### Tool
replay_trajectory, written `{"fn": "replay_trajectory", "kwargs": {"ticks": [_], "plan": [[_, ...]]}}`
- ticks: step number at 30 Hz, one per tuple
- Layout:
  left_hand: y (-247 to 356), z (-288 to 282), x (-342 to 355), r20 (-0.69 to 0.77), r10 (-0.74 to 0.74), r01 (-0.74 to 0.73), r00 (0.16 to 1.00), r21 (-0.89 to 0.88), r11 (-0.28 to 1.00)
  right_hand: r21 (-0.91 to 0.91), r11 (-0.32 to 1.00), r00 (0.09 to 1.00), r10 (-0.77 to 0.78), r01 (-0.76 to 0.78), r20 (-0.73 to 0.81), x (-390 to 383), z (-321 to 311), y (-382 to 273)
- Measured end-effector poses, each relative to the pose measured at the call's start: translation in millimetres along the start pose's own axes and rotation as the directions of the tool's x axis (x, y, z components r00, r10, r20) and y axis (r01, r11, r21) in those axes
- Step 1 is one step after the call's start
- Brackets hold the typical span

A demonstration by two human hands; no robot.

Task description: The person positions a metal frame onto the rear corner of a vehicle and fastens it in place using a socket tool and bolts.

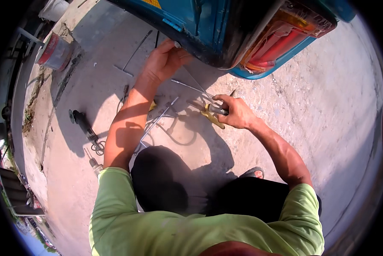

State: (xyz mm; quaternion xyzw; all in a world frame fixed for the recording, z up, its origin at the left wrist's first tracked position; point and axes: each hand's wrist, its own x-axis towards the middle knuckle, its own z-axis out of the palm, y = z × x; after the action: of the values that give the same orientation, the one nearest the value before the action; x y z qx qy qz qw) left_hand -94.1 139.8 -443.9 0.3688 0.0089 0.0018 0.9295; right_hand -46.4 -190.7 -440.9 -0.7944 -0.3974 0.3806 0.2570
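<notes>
My left hand (163, 62) reaches up to the lower edge of a blue vehicle body (208, 25), its fingers pressed against a small part under the dark rim; I cannot tell what it grips. My right hand (236, 112) is closed around the handle of a welding electrode holder (212, 115) with yellow jaws. A thin rod (191, 87) runs from the holder up toward the vehicle's edge. A red and amber tail lamp (281, 38) sits just right of that spot.
An angle grinder (82, 123) with its cable lies on the concrete to my left. Thin metal rods (136, 51) lie near the vehicle. A grey cable (174, 136) loops in front of my knees. A paint-stained bucket (55, 52) stands far left beside a gutter.
</notes>
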Motion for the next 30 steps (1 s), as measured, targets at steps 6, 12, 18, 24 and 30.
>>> {"fn": "replay_trajectory", "kwargs": {"ticks": [6, 12, 18, 24, 30], "plan": [[-42, -8, 42, 0.363, 0.123, 0.080, 0.924, -0.497, 0.864, 0.136, 0.975, 0.984, 0.170, -0.175, 0.047, 5, 37, 51], [-56, 13, 56, 0.228, 0.247, -0.084, 0.942, -0.549, 0.831, 0.951, 0.268, 0.988, 0.064, -0.153, 0.141, 21, 31, 87], [-48, 2, 44, 0.334, 0.234, -0.036, 0.913, -0.506, 0.862, 0.928, 0.367, 0.985, -0.173, 0.056, 0.009, 31, -6, 27], [-41, 12, 48, 0.171, 0.186, -0.125, 0.967, -0.318, 0.940, 0.780, 0.551, 0.949, -0.267, 0.295, -0.169, 74, -22, 10], [-35, 11, 45, 0.180, 0.195, -0.138, 0.964, -0.287, 0.948, 0.595, 0.684, 0.906, -0.308, 0.422, -0.289, 93, -27, 1]]}}
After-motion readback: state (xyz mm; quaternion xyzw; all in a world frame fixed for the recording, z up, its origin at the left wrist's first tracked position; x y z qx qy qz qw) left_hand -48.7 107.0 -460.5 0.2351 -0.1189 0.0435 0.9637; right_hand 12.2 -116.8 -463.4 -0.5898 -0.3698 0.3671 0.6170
